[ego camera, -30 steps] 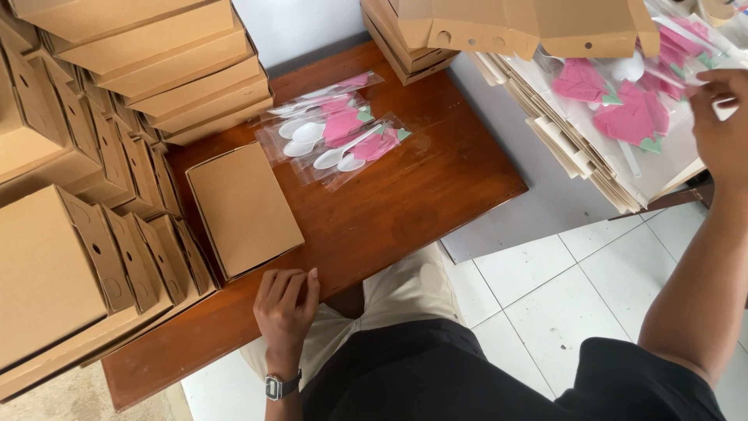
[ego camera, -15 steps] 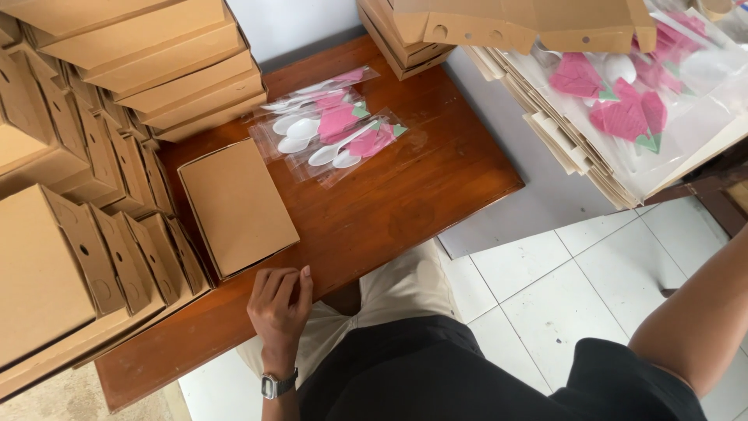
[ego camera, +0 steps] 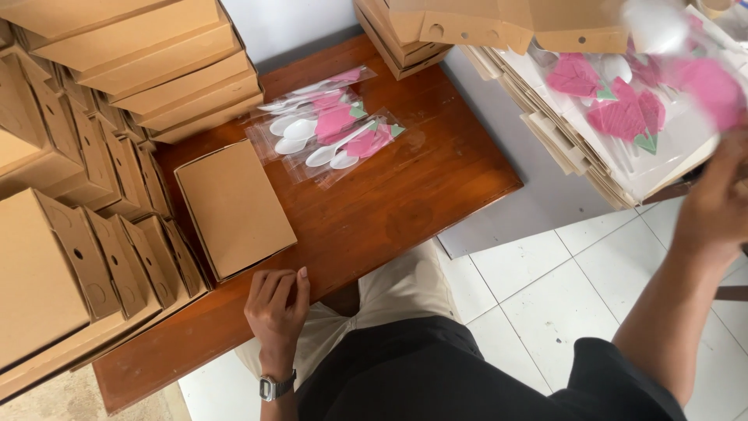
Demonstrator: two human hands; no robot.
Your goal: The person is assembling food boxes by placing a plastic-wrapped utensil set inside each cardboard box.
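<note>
Left hand rests at the near edge of the wooden surface, fingers loosely curled, grasping nothing, just beside the closed kraft box. Right hand is out at the far right, reaching up at the stack of flat cartons topped with clear cutlery packets with pink napkins; a blurred packet is above it, and whether the fingers have closed on it I cannot tell.

Risks as I see them: that side stack leans and fans out over the floor, so a tug on the top packet could slide the others off onto the white tiles. Slick plastic, easy to take two at once. Three packets already lie mid-surface, overlapping. Folded boxes crowd the left, little free room.
</note>
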